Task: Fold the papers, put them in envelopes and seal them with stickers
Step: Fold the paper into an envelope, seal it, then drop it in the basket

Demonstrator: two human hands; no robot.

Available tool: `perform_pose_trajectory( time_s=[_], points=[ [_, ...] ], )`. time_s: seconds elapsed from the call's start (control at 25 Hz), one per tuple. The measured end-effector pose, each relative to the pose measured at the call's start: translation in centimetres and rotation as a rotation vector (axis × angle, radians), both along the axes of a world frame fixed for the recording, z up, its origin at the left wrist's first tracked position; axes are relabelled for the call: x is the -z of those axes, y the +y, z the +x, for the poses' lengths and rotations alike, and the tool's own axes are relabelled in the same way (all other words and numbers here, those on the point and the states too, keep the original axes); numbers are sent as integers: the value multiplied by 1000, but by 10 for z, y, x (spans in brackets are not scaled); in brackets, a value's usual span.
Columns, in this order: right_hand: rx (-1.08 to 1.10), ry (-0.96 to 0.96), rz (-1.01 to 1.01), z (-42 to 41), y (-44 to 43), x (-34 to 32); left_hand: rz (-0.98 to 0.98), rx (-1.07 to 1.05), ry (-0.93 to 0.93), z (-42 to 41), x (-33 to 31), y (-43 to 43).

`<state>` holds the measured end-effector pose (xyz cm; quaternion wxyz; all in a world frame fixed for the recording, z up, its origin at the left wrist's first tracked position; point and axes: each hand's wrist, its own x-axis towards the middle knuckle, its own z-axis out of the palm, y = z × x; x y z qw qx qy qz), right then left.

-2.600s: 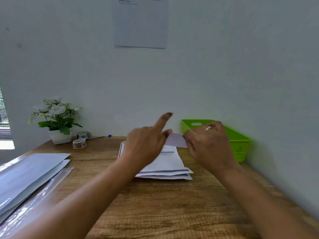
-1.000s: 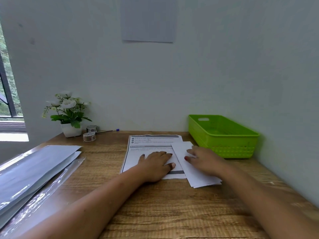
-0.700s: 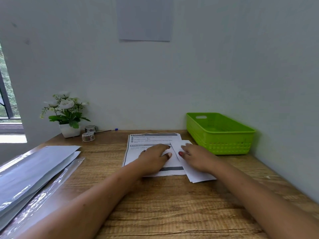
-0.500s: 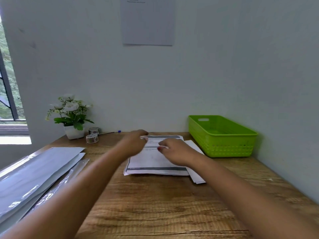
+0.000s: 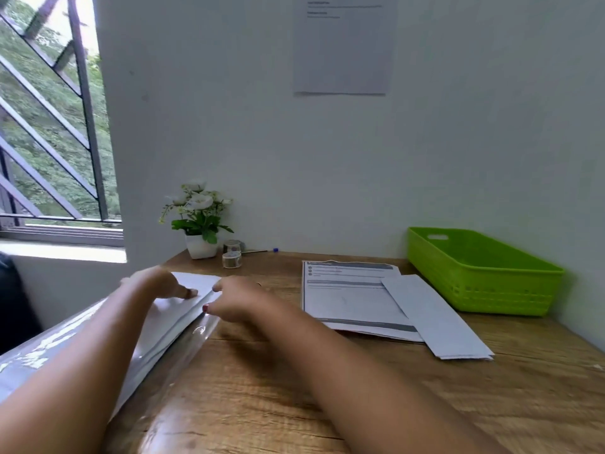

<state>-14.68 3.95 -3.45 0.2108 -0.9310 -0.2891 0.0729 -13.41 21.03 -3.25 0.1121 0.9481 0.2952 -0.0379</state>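
key relation: the envelope stack point(image 5: 183, 309) lies on the left of the table point(image 5: 327, 404), its long axis running from near left up to far centre. both hands sit at its far end, so the top envelope would have to come off that end.
left hand point(image 5: 160, 281): resting on the top envelope, one fingertip point(image 5: 191, 293) laid flat on the paper. it looks relaxed and seems to press, not grip.
right hand point(image 5: 239, 301): at the stack's right edge, its thumb point(image 5: 206, 308) touching the edge. blur hides whether it has pinched an envelope, so i cannot tell.
plastic sleeve point(image 5: 196, 335): clear wrap lying under and beside the stack, on its near right side.
folded paper point(image 5: 435, 319): lies to the right, well apart from both hands. it overlaps the right side of the printed sheets point(image 5: 347, 296), long axis from far left to near right.
nearer hand: the right hand is closer to the folded paper, the left hand to the middle of the stack.
step in hand: judged as taking one envelope for the paper already folded.
next move calls for: freeing only the top envelope, then carrying it right toward the folded paper.
risk: thin envelopes may lift together or drag the sleeve.
sticker rolls point(image 5: 231, 258): far side, just beyond the hands, untouched.
green basket point(image 5: 484, 273): far right, against the wall.
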Motion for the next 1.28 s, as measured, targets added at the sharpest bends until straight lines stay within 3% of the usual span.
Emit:
perform_pose_trajectory(
  time_s=[0.16, 0.32, 0.52, 0.72, 0.88, 1.04, 1.16, 1.28],
  points=[
    [58, -51, -57, 1, 17, 13, 8, -129, -124, 41, 27, 40],
    [104, -31, -45, 3, 22, 21, 69, -150, -204, 24, 8, 16],
    [119, -50, 18, 3, 21, 25, 10, -141, -242, 20, 4, -1],
    [131, 25, 161, 2, 8, 13, -72, -154, -446, 22, -3, -6],
    [192, 148, 454, 15, -11, -10, -240, -162, -567, 27, -20, -18],
    [246, 278, 792, 34, -44, -33, -532, -195, -786, 42, -32, -45],
    [220, 401, 855, 36, -90, -49, -765, -352, -947, 48, -35, -79],
    [210, 495, 763, 33, -144, -57, -778, -314, -1006, 53, -34, -123]
  ],
)
